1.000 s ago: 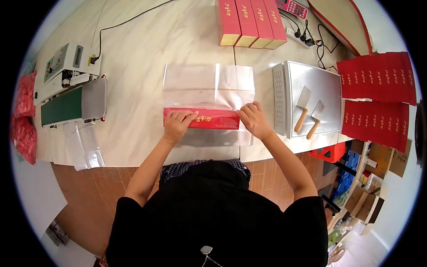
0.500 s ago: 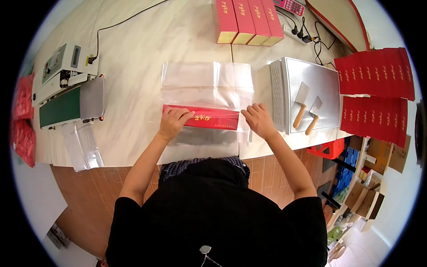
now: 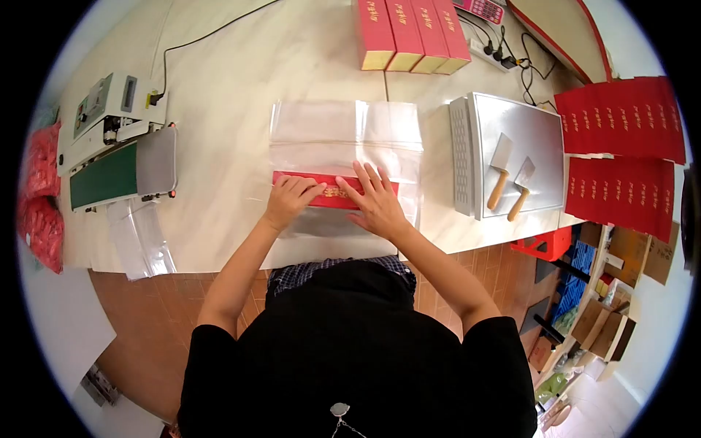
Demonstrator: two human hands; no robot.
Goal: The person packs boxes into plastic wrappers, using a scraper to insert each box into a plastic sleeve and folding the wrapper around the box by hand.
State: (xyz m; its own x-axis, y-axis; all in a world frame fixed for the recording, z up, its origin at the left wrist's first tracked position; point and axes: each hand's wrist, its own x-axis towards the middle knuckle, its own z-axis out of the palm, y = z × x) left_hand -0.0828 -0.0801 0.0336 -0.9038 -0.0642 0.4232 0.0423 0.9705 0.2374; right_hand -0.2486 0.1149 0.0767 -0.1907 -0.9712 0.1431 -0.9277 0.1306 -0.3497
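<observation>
A long red box [image 3: 387, 195] with gold lettering lies at the middle of the table, partly covered by my hands. Clear plastic film [image 3: 314, 124] spreads beyond it, and more film shows under and around the box. My left hand [image 3: 290, 198] is closed over the box's left part, fingers bent and close together. On the lettered middle and right part rests my right hand [image 3: 376, 203], its fingers spread and stretched forward. Both hands press on the box from above.
A sealing machine with a green belt [image 3: 106, 177] stands left, near loose clear bags [image 3: 142, 237]. Red boxes [image 3: 412, 36] stand at the back. Two wooden-handled scrapers [image 3: 507, 175] lie on a metal-topped unit [image 3: 540, 139] at right, beside red lettered packets [image 3: 621, 190].
My right hand has moved left from the film edge at the box's right end onto the box, and its fingers have spread. My left hand stays on the box. The view shifted slightly.
</observation>
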